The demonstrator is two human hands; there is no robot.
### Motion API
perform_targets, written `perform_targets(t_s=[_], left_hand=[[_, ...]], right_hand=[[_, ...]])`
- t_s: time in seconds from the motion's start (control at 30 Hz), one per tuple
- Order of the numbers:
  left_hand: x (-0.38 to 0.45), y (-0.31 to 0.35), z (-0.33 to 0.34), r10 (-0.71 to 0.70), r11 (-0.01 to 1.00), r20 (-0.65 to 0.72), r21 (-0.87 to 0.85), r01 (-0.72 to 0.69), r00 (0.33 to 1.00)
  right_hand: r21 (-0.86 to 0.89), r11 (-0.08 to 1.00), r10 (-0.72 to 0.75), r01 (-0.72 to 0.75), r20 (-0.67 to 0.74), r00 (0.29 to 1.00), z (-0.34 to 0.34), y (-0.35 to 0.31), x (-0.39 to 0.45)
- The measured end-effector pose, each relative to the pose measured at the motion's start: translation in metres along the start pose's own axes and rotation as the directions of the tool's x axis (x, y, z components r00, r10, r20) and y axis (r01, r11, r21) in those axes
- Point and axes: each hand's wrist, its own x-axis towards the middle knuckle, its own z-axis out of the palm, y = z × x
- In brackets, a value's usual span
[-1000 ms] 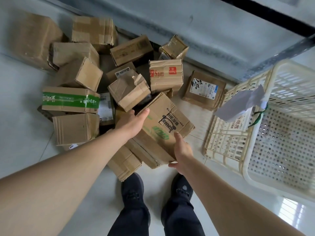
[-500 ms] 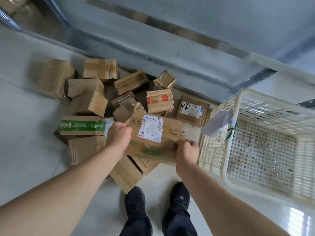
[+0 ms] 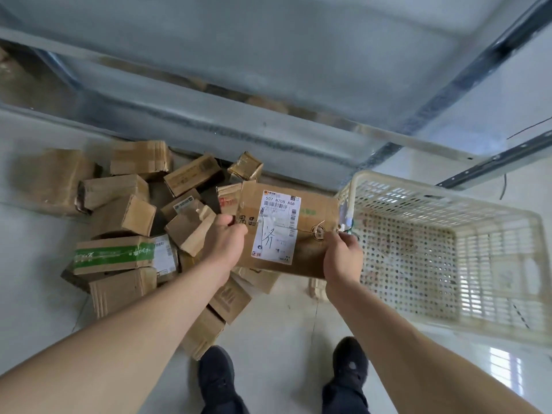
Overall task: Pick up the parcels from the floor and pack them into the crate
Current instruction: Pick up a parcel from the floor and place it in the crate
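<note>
A flat cardboard parcel (image 3: 310,210) with a white shipping label is lifted off the floor, held between both hands. My left hand (image 3: 224,243) grips its left edge and my right hand (image 3: 342,258) grips its lower right edge. The parcel hangs just left of the cream plastic crate (image 3: 501,327), whose perforated floor shows no parcels. Several more cardboard parcels lie in a heap (image 3: 125,216) on the floor to the left, among them one with green tape (image 3: 113,255).
A metal shelf rail (image 3: 209,127) runs along the wall behind the heap. My two dark shoes (image 3: 218,375) stand on the pale tiled floor below the parcel. A tag tied with green string (image 3: 346,225) hangs on the crate's near left corner.
Both hands closed on the large parcel, lifted it off the heap and turned it label-up. It has since moved right, up to the crate's left rim.
</note>
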Motion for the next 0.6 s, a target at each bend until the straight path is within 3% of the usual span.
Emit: perform_targets(t_s=[0.37,0.6], left_hand=[[-0.028,0.049,0.198,0.193,0.979,0.121,0.039,-0.199,0.974],[-0.018,0.041,0.343,0.210,0.963,0.255,0.114,-0.245,0.944]], right_hand=[[0.077,0.996,-0.040,0.051,-0.131,0.991,-0.139,-0.012,0.128],[0.029,0.999,-0.033,0.039,-0.179,0.983,-0.221,0.017,0.245]])
